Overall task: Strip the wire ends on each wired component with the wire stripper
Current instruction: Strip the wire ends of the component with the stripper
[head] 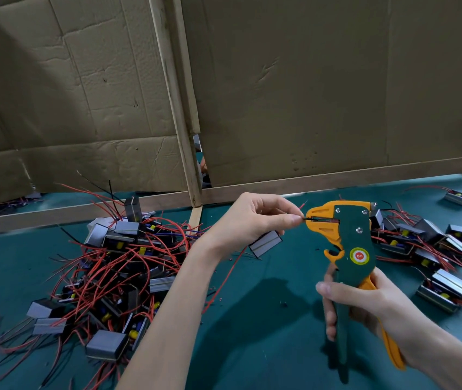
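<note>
Sprawling on the green mat (252, 327), a tangled heap of boxy grey components (117, 263) trails thin red wires. The left hand (252, 220) pinches a black wire (306, 219) into the orange beak of the plastic wire stripper (349, 243). The right hand (373, 305) grips its handles, with more components (427, 243) lying beyond.

green and orange wire stripper (348, 249) upright, black wire end (308, 219) in its nose, grey wired component (265, 243) hanging alongside
</note>
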Tool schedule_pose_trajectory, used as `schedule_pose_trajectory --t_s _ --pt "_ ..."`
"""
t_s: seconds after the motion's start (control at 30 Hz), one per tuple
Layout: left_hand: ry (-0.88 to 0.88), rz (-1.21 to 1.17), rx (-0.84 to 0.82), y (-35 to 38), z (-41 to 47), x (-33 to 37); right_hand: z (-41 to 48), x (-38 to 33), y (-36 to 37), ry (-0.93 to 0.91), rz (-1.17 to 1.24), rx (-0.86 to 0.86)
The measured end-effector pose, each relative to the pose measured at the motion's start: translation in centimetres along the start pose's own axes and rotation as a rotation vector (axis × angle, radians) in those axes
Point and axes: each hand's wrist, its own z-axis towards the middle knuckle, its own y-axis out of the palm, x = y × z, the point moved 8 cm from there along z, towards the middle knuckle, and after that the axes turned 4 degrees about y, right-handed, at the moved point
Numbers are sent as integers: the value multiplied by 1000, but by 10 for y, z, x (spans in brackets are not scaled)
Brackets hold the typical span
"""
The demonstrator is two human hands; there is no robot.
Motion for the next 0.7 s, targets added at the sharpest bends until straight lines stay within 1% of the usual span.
schedule_pose_trajectory --t_s 0.17,0.2,0.27,0.33,0.37,0.43,0.53,0.63,0.7 --pt "-16 -21 15 -2 1 -5 1 12 -2 -29 5 185" --pt "-27 -9 18 -2 2 -8 2 14 -1 -25 0 189" --pt "-32 37 55 -4 4 -13 4 11 2 -24 54 124" --pt "-15 51 131 -10 5 -15 5 1 6 -65 209 28" --pt "-10 23 169 -15 5 -16 5 -6 6 -102 254 -4" --pt "-19 -64 220 -23 3 -18 4 -16 -3 -166 278 4" --pt "-20 -90 178 -23 1 -14 5 -23 -17 -192 275 68" --pt "-16 -83 120 -17 -1 -7 7 -16 -21 -129 263 81" --pt "-13 -42 81 -12 -1 -4 8 -11 -17 -89 248 52"
